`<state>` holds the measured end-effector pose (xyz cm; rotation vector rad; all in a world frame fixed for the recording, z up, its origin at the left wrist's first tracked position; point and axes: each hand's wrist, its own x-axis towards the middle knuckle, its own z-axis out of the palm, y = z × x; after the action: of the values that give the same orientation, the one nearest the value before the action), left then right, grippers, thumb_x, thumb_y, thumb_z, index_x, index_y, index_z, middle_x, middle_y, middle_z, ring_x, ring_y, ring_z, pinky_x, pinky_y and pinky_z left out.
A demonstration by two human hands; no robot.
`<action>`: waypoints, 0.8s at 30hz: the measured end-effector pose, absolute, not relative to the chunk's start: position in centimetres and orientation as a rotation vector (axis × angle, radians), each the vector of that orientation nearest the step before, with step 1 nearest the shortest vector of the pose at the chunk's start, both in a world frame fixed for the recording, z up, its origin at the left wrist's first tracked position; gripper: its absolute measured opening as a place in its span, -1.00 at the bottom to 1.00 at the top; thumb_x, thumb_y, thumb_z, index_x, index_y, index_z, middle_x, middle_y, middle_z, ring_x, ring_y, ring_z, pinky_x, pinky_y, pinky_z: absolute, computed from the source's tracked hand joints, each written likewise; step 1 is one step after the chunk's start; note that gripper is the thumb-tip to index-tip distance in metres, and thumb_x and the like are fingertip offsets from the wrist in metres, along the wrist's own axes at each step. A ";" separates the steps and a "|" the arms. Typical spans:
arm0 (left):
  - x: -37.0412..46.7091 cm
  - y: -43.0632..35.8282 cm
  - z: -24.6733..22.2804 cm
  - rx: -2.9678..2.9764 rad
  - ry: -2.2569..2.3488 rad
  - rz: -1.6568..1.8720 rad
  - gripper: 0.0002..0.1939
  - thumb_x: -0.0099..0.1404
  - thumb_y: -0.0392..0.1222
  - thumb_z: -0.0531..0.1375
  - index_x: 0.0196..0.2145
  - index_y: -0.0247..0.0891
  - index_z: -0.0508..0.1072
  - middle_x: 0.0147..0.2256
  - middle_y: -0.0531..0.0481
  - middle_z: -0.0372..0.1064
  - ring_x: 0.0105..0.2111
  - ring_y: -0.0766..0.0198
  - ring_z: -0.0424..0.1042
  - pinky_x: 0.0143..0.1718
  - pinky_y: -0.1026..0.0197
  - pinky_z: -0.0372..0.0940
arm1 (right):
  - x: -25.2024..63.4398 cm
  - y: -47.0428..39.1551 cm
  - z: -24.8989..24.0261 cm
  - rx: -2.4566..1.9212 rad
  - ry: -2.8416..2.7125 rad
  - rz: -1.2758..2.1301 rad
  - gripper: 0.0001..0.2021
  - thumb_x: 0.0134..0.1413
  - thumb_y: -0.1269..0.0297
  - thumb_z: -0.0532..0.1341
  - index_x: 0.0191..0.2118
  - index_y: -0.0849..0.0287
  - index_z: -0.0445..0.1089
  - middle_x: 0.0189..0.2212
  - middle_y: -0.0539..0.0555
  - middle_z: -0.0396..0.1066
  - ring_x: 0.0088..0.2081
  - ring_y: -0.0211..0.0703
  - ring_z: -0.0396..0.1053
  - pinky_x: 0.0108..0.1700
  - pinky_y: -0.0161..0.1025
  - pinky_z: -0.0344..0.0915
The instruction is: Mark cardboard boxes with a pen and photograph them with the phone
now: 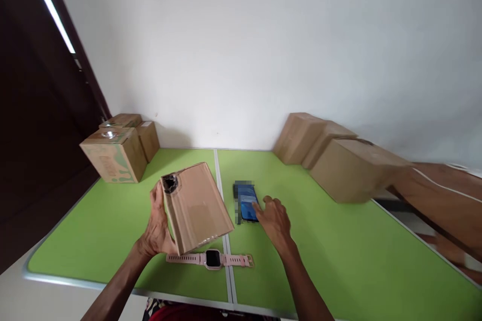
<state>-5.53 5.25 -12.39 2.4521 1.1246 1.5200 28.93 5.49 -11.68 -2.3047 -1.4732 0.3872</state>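
My left hand grips a cardboard box by its left side, tilted above the green table. A dark, torn hole shows at the box's upper left corner. Right of the box lies a phone with its screen lit. The thumb or a finger of my right hand touches the phone's screen at its right edge; the other fingers are apart and hold nothing. Below the box, a smartwatch with a pale pink strap lies stretched out flat, its screen dark.
The green folding table has a pale seam down its middle. Several cardboard boxes stand at the back: a printed box with others at the left, and a large box with others at the right. A white wall rises behind.
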 end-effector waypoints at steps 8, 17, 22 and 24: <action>-3.1 3.8 -8.9 2.252 1.130 1.774 0.55 0.03 0.51 0.41 0.61 0.00 -0.47 0.52 -0.35 -0.13 0.46 -0.59 0.05 0.44 -0.64 0.01 | 20.2 1.5 -13.5 -1.306 -1.809 0.456 0.34 -0.18 -0.08 0.62 0.60 0.01 -0.15 0.43 0.39 0.20 0.36 0.54 0.30 0.26 0.48 0.45; -4.1 2.7 -3.8 1.982 1.274 1.662 0.54 0.10 0.69 0.29 0.62 -0.04 -0.52 0.52 -0.44 -0.14 0.49 -0.47 0.00 0.42 -0.56 0.06 | 12.7 3.5 -8.0 -1.101 -1.425 0.651 0.48 -0.10 -0.20 0.52 0.60 0.18 -0.55 0.51 0.60 -0.05 0.44 0.58 0.21 0.29 0.39 0.41; -7.8 2.2 -3.1 1.835 1.310 1.645 0.25 0.27 0.48 0.35 0.63 0.01 -0.20 0.39 -0.31 0.17 0.37 -0.27 0.27 0.38 -0.42 0.20 | 15.3 4.8 -4.9 -0.962 -1.118 1.142 0.13 0.04 -0.32 0.37 0.58 -0.01 -0.12 0.39 0.33 0.35 0.28 0.33 0.46 0.16 0.18 0.54; -8.7 1.9 -3.8 1.767 1.316 1.532 0.24 0.24 0.48 0.37 0.62 0.02 -0.12 0.42 -0.32 0.16 0.41 -0.33 0.23 0.41 -0.48 0.15 | 15.7 5.0 -4.1 -0.943 -1.029 1.238 0.05 0.05 -0.37 0.33 0.53 0.01 0.04 0.35 0.29 0.42 0.26 0.33 0.48 0.15 0.17 0.55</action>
<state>-8.72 1.89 -3.83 1.7672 1.3159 1.5319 15.71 5.01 -4.15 -0.9432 -1.0286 1.2385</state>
